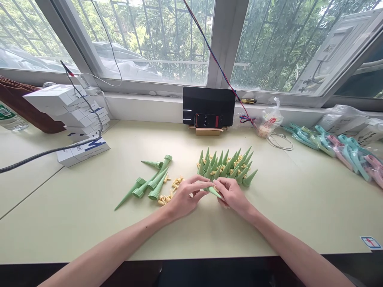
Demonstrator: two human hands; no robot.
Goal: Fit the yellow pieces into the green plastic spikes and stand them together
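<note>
Between my two hands is a green plastic watering spike (pixel 214 192), its pointed end slanting down toward me. My right hand (pixel 233 195) grips it with thumb and fingers. From the other side my left hand (pixel 188 194) closes its fingers at the spike's wider end, which they partly hide. Just behind my hands stand several green spikes (pixel 224 165) in a tight group, points up, with small yellow valve pieces among them. Loose yellow valve pieces (pixel 177 183) lie left of my left hand. Further left, several longer green spikes with ribbed caps (pixel 149 181) lie in a crossed pile.
A tablet (pixel 209 105) and a phone (pixel 208 120) lean near the windowsill. White boxes (pixel 82 113) are stacked at the left, a black cable (pixel 44 156) crossing before them. A plastic bag (pixel 268 121) and bagged coloured clips (pixel 338 145) lie on the right of the table (pixel 299 207).
</note>
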